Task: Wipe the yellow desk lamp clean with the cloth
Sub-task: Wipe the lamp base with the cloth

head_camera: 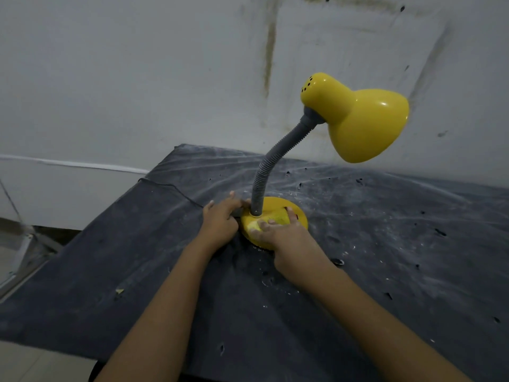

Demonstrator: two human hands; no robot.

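The yellow desk lamp [260, 188] stands on the table [385, 244], on a dark dusty sheet. The left hand [220, 219] curls its fingers round the edge of the base [298, 220] to keep it from sliding. The right hand [278, 235] lies mostly flat and pushes the yellow cloth [271, 217] down on the base. To wipe well, I think it should go in slow rings round the grey neck (dust hides there). The shade [363, 125] looks shiny. I can see no words or labels.
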